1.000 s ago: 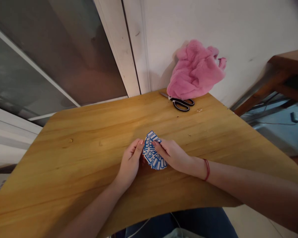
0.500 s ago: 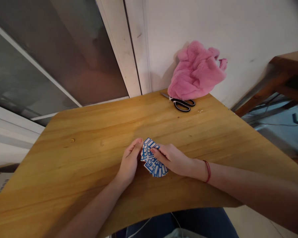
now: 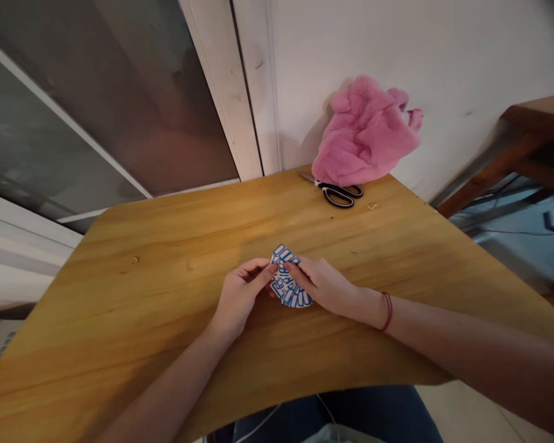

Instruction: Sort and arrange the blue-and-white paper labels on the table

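Beneath my forearms spreads the wooden table (image 3: 203, 234), the largest thing here. At its far edge, against the wall, sits a crumpled pink cloth (image 3: 367, 135). My right hand (image 3: 330, 288) comes in from the right, clasping the fan of cards (image 3: 287, 290) with my thumb laid flat across its face. My left hand (image 3: 240, 292) meets the fan's left edge, thumb tip over it; the fingers are partly hidden, so I cannot tell whether they pinch it. Black-handled scissors (image 3: 326, 192) lie just in front of the cloth. The blue-and-white fan sits between my two hands, spreading out leftward and toward me from the right thumb. Around my right wrist runs a red band (image 3: 388, 312).
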`<state>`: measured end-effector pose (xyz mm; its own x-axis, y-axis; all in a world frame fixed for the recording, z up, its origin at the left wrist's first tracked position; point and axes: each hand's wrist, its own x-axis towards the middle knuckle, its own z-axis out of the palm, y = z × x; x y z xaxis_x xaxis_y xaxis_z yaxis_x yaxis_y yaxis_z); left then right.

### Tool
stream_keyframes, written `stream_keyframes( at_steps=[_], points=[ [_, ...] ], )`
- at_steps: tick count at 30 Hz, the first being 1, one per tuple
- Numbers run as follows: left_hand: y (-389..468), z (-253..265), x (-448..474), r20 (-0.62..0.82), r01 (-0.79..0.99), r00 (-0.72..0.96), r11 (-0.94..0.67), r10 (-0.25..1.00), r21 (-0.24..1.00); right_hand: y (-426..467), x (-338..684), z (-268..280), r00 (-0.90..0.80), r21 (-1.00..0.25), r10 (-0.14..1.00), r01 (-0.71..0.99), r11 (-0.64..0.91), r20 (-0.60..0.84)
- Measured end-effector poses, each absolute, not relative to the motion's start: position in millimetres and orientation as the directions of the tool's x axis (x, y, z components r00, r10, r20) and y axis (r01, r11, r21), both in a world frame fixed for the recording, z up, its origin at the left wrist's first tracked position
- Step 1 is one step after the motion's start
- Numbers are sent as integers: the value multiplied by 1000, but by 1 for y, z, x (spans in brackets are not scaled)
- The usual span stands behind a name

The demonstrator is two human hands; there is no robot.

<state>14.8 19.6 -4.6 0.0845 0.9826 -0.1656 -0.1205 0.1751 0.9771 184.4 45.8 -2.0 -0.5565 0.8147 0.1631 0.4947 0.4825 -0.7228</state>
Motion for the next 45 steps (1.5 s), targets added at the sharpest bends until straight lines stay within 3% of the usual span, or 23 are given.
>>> stream_keyframes(
  at_steps=[8, 15, 20, 26, 33, 39, 45],
  points=[
    [19, 1, 18, -146, -185, 90, 161, 985, 969, 47, 183, -1, -552, -661, 823, 569, 489, 135],
    [19, 0, 17, -105, -23, 14, 105, 994, 994, 46, 182, -4, -553, -577, 826, 643, 504, 105],
    [20, -2, 17, -112, -54, -29, 110, 993, 992, 45, 181, -3, -505, -606, 851, 635, 480, 145],
    [18, 0, 16, -143, -180, 95, 158, 985, 971, 47, 181, -4, -422, -691, 884, 579, 434, 202],
    [20, -6, 15, -164, -195, 33, 167, 986, 966, 45, 182, 0, -498, -740, 850, 504, 446, 173],
    [20, -5, 17, -206, -305, 86, 223, 975, 926, 44, 182, 1, -536, -801, 826, 410, 436, 175],
    [18, -6, 15, -196, -257, 59, 205, 979, 944, 44, 182, 1, -611, -793, 776, 392, 466, 155]
  ],
)
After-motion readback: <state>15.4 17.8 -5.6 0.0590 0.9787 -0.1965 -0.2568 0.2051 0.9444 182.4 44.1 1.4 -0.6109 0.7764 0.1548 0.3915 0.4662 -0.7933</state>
